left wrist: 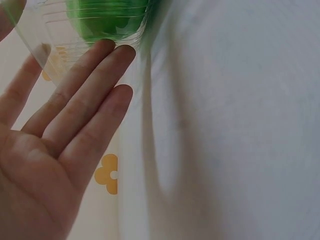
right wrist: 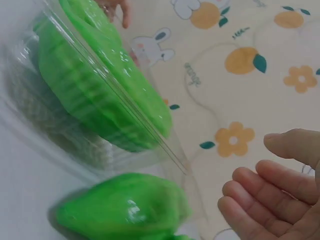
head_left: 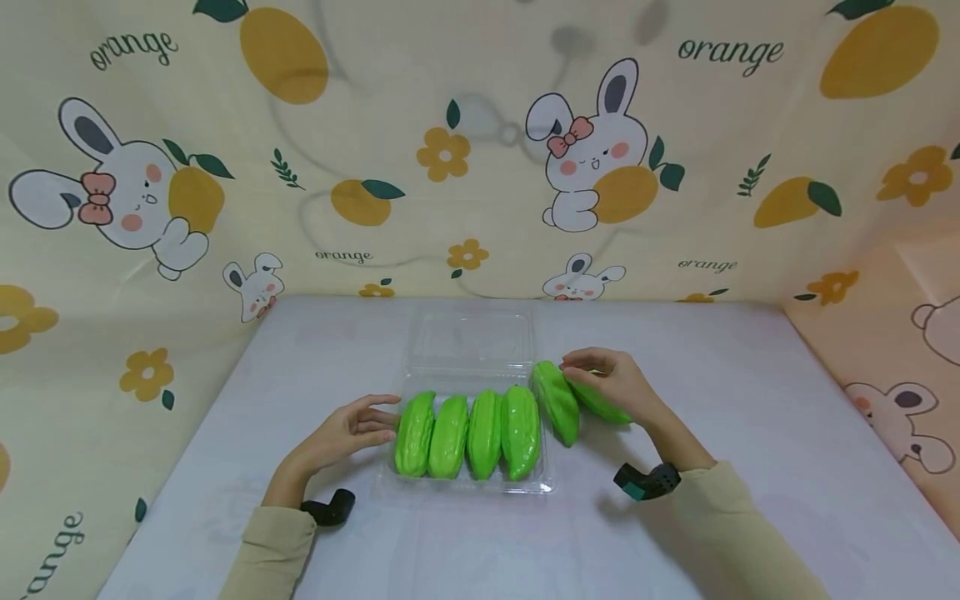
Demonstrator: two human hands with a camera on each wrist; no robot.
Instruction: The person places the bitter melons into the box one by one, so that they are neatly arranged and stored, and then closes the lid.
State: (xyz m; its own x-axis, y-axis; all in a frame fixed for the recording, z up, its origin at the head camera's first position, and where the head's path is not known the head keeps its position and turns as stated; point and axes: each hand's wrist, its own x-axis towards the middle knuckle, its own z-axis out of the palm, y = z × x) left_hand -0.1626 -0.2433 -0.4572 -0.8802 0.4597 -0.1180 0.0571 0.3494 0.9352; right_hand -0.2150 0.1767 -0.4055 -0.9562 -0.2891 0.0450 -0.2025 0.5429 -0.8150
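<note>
A clear plastic clamshell box lies with its lid folded back. Several glossy green ridged fruits, resembling bitter melons, lie side by side in it. My left hand is at the box's left wall, fingers extended; in the left wrist view its fingertips appear to touch the plastic. Two more green fruits lie outside on the right, one beside the box and another partly hidden under my right hand. In the right wrist view, nothing sits between that hand's thumb and loosely bent fingers.
A white-covered table carries everything. Behind it and at both sides hangs a cream cloth printed with rabbits and oranges. Each wrist wears a dark camera, the left one and the right one.
</note>
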